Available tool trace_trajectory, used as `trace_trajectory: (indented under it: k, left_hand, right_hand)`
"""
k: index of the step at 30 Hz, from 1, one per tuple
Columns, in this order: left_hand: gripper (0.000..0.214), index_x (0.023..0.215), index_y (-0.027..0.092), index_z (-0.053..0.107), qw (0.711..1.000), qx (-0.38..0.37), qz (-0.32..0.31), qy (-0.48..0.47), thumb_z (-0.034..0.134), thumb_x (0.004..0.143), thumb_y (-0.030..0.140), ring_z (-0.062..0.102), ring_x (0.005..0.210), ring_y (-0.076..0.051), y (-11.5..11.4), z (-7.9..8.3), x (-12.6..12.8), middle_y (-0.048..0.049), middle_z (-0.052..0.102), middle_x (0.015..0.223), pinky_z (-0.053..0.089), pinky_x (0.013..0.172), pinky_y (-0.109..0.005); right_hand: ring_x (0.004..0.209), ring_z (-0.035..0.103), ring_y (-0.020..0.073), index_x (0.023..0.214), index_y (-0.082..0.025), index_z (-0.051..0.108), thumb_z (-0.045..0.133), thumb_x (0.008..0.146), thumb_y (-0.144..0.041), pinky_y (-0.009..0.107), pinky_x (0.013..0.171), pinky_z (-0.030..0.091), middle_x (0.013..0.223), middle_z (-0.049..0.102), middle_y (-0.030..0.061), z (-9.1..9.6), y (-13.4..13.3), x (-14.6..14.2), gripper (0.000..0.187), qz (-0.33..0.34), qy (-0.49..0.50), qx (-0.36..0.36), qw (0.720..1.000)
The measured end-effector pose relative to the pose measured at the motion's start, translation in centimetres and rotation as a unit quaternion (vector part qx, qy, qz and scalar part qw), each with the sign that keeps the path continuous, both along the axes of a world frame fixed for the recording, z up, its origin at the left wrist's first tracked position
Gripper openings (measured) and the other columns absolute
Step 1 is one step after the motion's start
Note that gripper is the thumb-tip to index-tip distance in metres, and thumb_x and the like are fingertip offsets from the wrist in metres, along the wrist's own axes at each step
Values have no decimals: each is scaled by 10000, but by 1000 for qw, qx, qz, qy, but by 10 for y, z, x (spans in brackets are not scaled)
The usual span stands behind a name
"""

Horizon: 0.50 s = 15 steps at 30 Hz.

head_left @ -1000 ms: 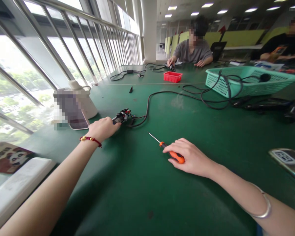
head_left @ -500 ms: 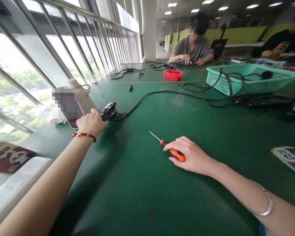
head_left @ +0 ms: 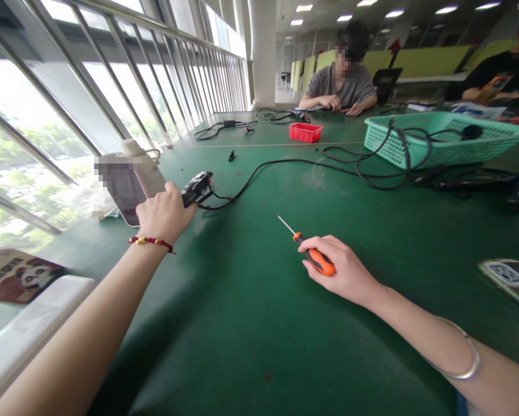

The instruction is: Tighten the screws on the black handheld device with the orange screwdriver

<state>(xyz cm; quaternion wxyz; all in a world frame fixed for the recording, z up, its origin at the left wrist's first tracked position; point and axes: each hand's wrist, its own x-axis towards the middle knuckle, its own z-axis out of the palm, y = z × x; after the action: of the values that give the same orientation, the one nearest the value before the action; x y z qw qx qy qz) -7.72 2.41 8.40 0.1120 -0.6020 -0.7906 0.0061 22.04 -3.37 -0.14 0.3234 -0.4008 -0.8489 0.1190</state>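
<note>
My left hand (head_left: 166, 214) is closed around a black device (head_left: 197, 188) with a cord, raised above the green table (head_left: 250, 323). Wires and bits of its insides show at the far end; its near part is hidden in my fingers. From it a black cable (head_left: 280, 162) runs right across the table. My right hand (head_left: 337, 263) grips a screwdriver (head_left: 321, 262) by its orange and black handle, fingers wrapped over the top. The thin metal shaft points away and to the left, apart from the device.
A phone or tablet (head_left: 123, 190) leans by a pale bottle (head_left: 144, 170) at left. Ahead are a small black part (head_left: 231, 156) and a red tray (head_left: 305, 133). A green basket (head_left: 441, 138) with cables stands right, a phone (head_left: 508, 277) nearer. Two people sit across.
My right hand has lifted the screwdriver slightly and moved it right and away from me. My left hand has turned the device a little and shifted it slightly right.
</note>
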Motion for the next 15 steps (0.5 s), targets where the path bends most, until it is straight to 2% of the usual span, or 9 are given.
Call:
trace_trajectory:
  k: [4,7,11,15]
  left_hand:
    - [512,1053,90,462,999,-2,-47,-5,342,834,538,620,865,-383,-4,-6,22,-212,639,932,467,670,-433]
    - [471,1034,170,494,995,-26,-93,-19,417,798,571,634,800,-328,-7,-16,39,-129,653,870,463,634,-362]
    - [396,985,224,546,973,-59,-214,-67,441,805,560,624,759,-252,-13,-30,56,-53,633,826,445,605,-293]
    - [351,1061,244,586,923,-46,-364,-116,492,819,479,592,884,-201,-19,-41,68,-45,581,1013,462,716,-278]
  right_hand:
    - [712,574,138,962,-228,510,513,789,-154,263,675,457,845,617,7,-1,3,2,188,-85,67,-2,994]
    - [709,591,135,996,-224,491,498,811,-181,265,680,474,861,610,15,-2,5,3,190,-112,119,-14,986]
    - [806,622,151,1035,-226,476,498,818,-188,295,773,493,916,612,32,-3,7,4,221,-98,162,-17,982]
    - [1032,585,200,1097,-232,467,502,817,-183,365,918,457,1102,593,82,-2,8,6,287,-117,176,16,977]
